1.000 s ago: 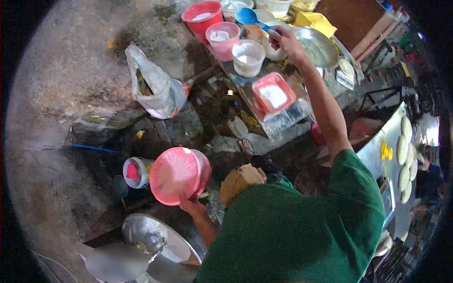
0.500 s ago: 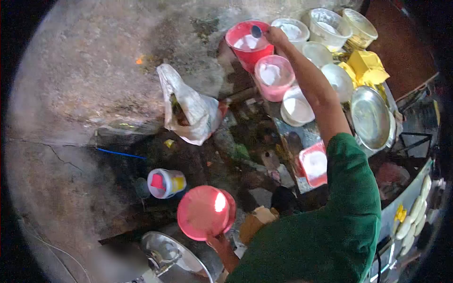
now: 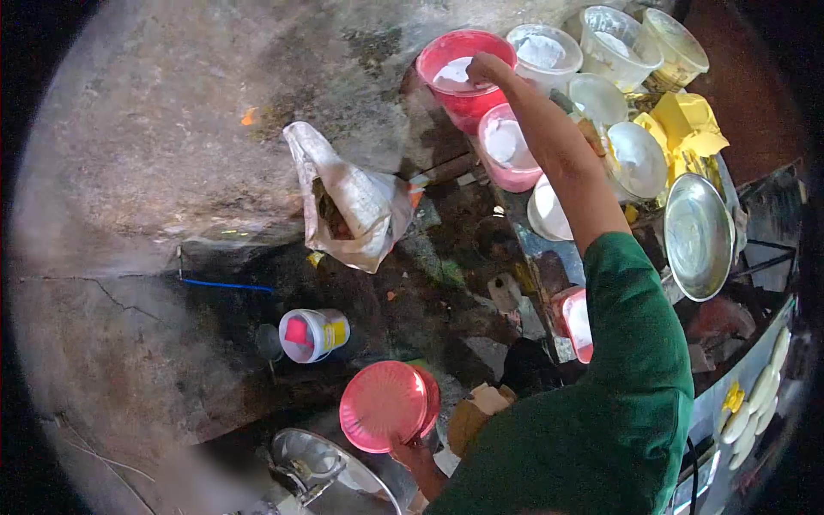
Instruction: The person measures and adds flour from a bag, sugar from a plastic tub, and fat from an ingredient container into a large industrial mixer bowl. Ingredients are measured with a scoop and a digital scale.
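Basin (image 3: 382, 403) in closed left grip (image 3: 407, 450)

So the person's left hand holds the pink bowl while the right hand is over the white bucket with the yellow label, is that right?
Not quite: the right hand is over the red bucket, not the white one. The head view shows it. The left hand does hold the pink bowl.

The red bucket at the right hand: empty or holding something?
Holding something: white material shows inside the red bucket, below its rim, beside the right hand. How deep it goes, I cannot tell.
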Demonstrator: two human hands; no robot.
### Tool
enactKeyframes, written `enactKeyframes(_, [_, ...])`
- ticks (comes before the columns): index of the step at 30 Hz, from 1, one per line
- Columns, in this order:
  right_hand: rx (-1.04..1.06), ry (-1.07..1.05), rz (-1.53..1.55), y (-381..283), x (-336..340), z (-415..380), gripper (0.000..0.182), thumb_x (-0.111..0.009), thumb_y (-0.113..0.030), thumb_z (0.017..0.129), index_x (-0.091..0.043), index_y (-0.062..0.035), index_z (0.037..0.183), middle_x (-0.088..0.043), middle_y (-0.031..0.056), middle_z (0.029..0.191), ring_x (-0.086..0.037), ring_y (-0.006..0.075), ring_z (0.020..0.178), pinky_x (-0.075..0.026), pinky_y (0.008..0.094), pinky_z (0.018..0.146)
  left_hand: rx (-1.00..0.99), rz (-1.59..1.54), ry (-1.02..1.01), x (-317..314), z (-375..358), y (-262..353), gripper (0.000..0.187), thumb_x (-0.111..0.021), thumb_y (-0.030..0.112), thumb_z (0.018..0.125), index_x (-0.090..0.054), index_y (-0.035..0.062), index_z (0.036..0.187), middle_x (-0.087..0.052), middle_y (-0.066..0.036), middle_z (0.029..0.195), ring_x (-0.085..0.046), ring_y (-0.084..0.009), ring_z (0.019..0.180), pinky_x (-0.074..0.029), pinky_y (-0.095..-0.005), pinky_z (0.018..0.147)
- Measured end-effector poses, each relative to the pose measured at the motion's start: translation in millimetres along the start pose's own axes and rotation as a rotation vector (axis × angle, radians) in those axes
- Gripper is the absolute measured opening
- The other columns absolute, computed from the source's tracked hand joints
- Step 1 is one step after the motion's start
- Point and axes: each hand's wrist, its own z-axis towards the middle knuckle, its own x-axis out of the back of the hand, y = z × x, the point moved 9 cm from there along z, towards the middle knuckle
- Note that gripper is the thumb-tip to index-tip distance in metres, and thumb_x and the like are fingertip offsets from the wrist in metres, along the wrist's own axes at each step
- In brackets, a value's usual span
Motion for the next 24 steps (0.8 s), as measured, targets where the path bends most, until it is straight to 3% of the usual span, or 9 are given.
enactKeyframes(2, [0.311, -0.04, -0.431, -28, 34, -39, 0.011, -0.068, -0.017, 0.071, -0.072, -0.0076, 0.076, -0.071, 0.0116, 0.081, -0.07, 0.0282, 0.074, -0.055, 0.0382, 0.06, -0.344, 0.405, -0.131, -2, 12, 9, 0.046, -0.058, 0.025, 0.086, -0.053, -0.0027, 0.121, -0.062, -0.018, 0.108, -0.062, -0.0327, 0.094, -0.054, -0.0433, 0.077])
enactKeyframes(3, [0.495, 0.159, -0.457, -26, 37, -51, 0.011, -0.07, -0.019, 0.073, -0.069, -0.008, 0.071, -0.068, 0.0097, 0.07, -0.066, 0.0242, 0.06, -0.05, 0.0354, 0.052, -0.38, 0.456, -0.16, -1, 17, 6, 0.044, -0.059, 0.02, 0.085, -0.052, -0.0042, 0.121, -0.061, -0.018, 0.107, -0.062, -0.0311, 0.095, -0.054, -0.0416, 0.078])
enactKeyframes(5, [-0.107, 0.102, 0.737, 31, 33, -64, 0.015, -0.07, -0.021, 0.077, -0.066, -0.0096, 0.068, -0.06, 0.0048, 0.061, -0.055, 0.0185, 0.05, -0.041, 0.0337, 0.044, -0.315, 0.407, -0.174, 4, 28, -4, 0.042, -0.059, 0.003, 0.081, -0.05, -0.0084, 0.12, -0.061, -0.019, 0.108, -0.061, -0.0269, 0.098, -0.052, -0.0369, 0.082])
enactKeyframes(7, [-0.587, -0.073, 0.939, 54, 22, -90, 0.035, -0.068, -0.029, 0.083, -0.058, -0.0076, 0.058, -0.048, 0.0024, 0.051, -0.043, 0.0151, 0.041, -0.034, 0.0337, 0.038, -0.211, 0.246, -0.177, 4, 36, -16, 0.043, -0.06, -0.007, 0.08, -0.048, -0.0102, 0.121, -0.06, -0.019, 0.109, -0.061, -0.0243, 0.099, -0.051, -0.034, 0.084])
enactKeyframes(11, [-0.614, 0.072, 1.484, 48, 9, -116, 0.044, -0.067, -0.044, 0.086, -0.059, -0.0102, 0.059, -0.047, 0.0009, 0.05, -0.037, 0.0119, 0.039, -0.024, 0.0308, 0.034, -0.127, -0.015, -0.186, -15, 40, -13, 0.039, -0.062, 0.004, 0.084, -0.051, -0.0046, 0.12, -0.06, -0.018, 0.11, -0.063, -0.0254, 0.094, -0.054, -0.0364, 0.08])
enactKeyframes(13, [-0.667, 0.149, 1.645, 38, 8, -127, 0.041, -0.067, -0.041, 0.087, -0.06, -0.0101, 0.061, -0.049, 0.0007, 0.052, -0.036, 0.0111, 0.039, -0.024, 0.0298, 0.034, 0.042, -0.17, -0.101, -53, 7, 3, 0.032, -0.063, 0.022, 0.087, -0.059, 0.0005, 0.11, -0.064, -0.014, 0.106, -0.065, -0.0271, 0.091, -0.056, -0.0403, 0.074])
enactKeyframes(15, [-0.689, 0.156, 1.815, 31, 6, -135, 0.033, -0.067, -0.033, 0.089, -0.061, -0.0102, 0.067, -0.051, 0.0004, 0.055, -0.037, 0.0105, 0.04, -0.026, 0.0281, 0.034, -0.153, 0.072, -0.062, -33, 8, 7, 0.033, -0.063, 0.023, 0.087, -0.059, 0.0, 0.111, -0.064, -0.014, 0.108, -0.064, -0.0273, 0.091, -0.057, -0.0404, 0.074])
enactKeyframes(20, [-0.67, 0.212, 1.88, 6, 38, -170, 0.024, -0.062, -0.026, 0.092, -0.062, -0.011, 0.073, -0.05, -0.001, 0.057, -0.04, 0.0088, 0.043, -0.029, 0.0243, 0.037, -0.036, -0.09, -0.133, -7, 24, -10, 0.04, -0.059, 0.027, 0.088, -0.057, -0.0037, 0.113, -0.059, -0.017, 0.116, -0.06, -0.0307, 0.101, -0.054, -0.0437, 0.079])
enactKeyframes(24, [-0.616, 0.233, 1.923, -8, 67, -217, 0.019, -0.062, -0.024, 0.092, -0.064, -0.0109, 0.077, -0.051, -0.0014, 0.06, -0.043, 0.0084, 0.045, -0.032, 0.0235, 0.039, -0.083, -0.202, -0.14, -26, -19, 12, 0.046, -0.06, 0.027, 0.09, -0.053, -0.0077, 0.119, -0.059, -0.018, 0.114, -0.062, -0.0303, 0.094, -0.055, -0.0363, 0.08])
